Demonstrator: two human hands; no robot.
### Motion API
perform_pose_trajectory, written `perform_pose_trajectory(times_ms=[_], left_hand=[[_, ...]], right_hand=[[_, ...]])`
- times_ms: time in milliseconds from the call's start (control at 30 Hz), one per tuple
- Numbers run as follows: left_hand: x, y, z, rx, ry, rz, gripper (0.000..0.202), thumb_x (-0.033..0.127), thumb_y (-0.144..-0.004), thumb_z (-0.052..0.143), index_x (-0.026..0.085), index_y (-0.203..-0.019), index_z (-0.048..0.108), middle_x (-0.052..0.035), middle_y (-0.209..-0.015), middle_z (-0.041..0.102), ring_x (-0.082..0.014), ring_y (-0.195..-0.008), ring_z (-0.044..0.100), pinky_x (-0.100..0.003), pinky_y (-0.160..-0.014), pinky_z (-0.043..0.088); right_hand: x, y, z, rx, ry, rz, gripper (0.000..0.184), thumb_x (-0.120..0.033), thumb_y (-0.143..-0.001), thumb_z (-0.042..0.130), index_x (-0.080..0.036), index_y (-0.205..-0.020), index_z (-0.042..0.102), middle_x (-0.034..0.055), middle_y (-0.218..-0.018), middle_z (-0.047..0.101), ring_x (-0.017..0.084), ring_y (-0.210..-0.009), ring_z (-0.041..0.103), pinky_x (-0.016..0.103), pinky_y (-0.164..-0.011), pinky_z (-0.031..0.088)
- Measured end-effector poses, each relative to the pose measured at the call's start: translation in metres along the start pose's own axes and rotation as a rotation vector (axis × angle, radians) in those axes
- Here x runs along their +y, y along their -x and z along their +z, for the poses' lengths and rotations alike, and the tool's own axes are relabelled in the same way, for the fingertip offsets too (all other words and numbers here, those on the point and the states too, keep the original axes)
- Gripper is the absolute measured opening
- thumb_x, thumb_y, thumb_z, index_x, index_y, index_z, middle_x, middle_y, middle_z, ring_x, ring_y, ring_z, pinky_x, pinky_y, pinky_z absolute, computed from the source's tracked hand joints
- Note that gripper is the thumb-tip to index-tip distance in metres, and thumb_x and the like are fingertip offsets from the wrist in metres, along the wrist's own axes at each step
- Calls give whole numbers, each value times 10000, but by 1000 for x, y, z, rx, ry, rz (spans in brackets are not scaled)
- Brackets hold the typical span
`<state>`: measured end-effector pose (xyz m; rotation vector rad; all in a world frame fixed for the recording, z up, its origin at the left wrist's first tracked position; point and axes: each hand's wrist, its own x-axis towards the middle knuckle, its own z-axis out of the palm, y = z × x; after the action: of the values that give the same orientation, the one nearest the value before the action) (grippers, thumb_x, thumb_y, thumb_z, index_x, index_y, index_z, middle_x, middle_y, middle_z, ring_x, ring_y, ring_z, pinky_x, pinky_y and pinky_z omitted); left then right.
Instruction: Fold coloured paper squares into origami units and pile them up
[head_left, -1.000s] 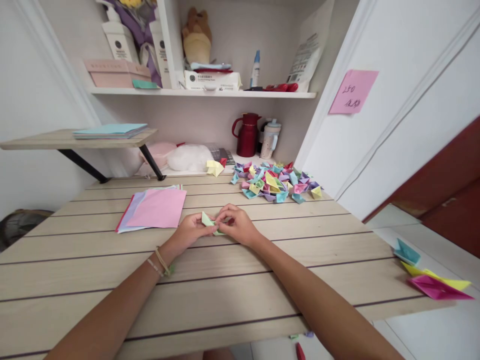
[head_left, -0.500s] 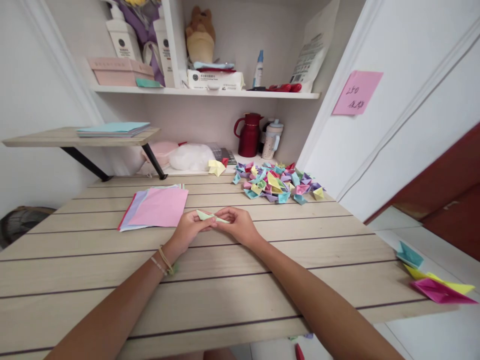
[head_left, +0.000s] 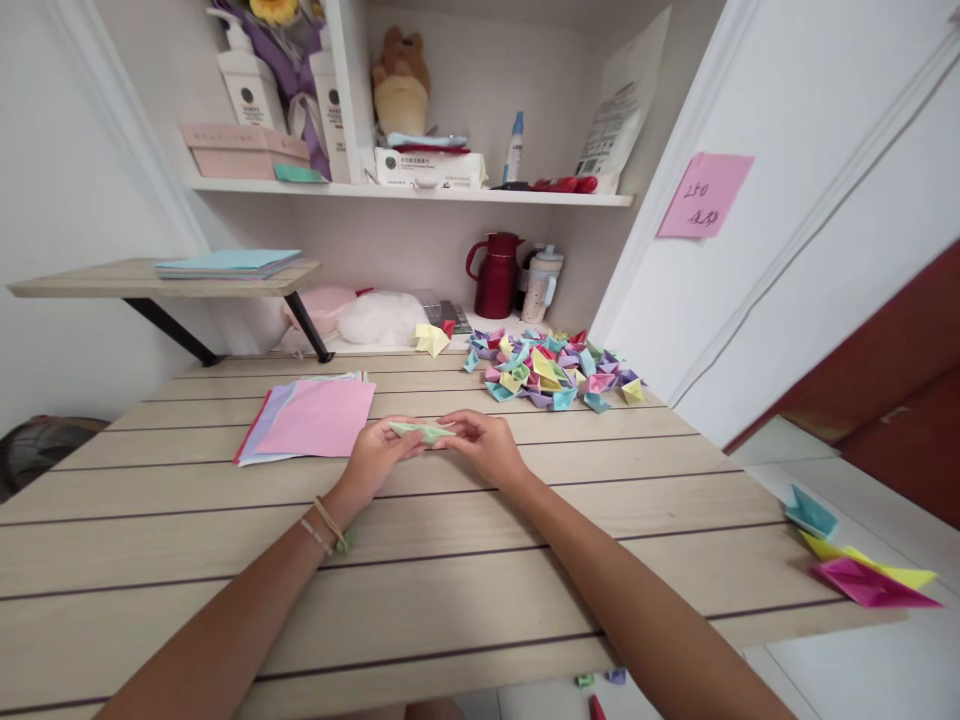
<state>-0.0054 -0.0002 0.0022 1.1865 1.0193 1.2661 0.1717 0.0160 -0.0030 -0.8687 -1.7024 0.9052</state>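
Observation:
Between my hands is a small light green folded paper boat [head_left: 421, 432], long and narrow with pointed ends. My left hand [head_left: 379, 455] grips its left end, thumb on the near side. The fingers of my right hand [head_left: 486, 445] pinch its right end. Both hands are just above the middle of the slatted wooden table [head_left: 450, 580]. To the left of my left hand lies a stack of coloured paper sheets [head_left: 319, 415], pink on top. Beyond my right hand is a heap of many-coloured paper boats [head_left: 551, 370].
Larger boats, a blue one [head_left: 811, 513] and a magenta one [head_left: 874, 582] among them, sit at the right edge. A raised shelf [head_left: 82, 278] on black legs stands at the left. At the back are a red jug [head_left: 496, 275] and a cup [head_left: 541, 285].
The green paper boat has turned so that more of its side shows, and my right fingers have shifted along its right end. The camera view has moved slightly.

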Motion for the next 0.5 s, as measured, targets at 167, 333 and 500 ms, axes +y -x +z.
perform_pose_trajectory(times_ms=[167,333,500], left_hand=[[2,-3,-5,-28,42,18,471,241,-644,715,139,-1070,543,-75,-945,675,-181,-864,633,-354,-846,479],[12,-3,-11,-40,-201,142,567,298,-662,688,170,-1174,481,-123,-1133,601,-239,-1012,575,-386,-864,453],[21,-5,-35,91,-1019,414,451,329,-687,640,216,-1114,548,-91,-1194,548,-294,-1172,420,-433,-1009,294]], right_hand=[[-2,-1,-13,-70,244,-171,122,-314,-751,611,-237,-798,694,19,-811,708,163,-700,640,275,-684,490],[-2,-2,-19,30,323,-228,137,-280,-783,559,-226,-811,682,33,-801,690,163,-693,615,277,-642,485],[9,-12,-44,485,324,-138,203,-328,-790,515,-183,-850,645,63,-803,663,175,-694,596,307,-659,479]])
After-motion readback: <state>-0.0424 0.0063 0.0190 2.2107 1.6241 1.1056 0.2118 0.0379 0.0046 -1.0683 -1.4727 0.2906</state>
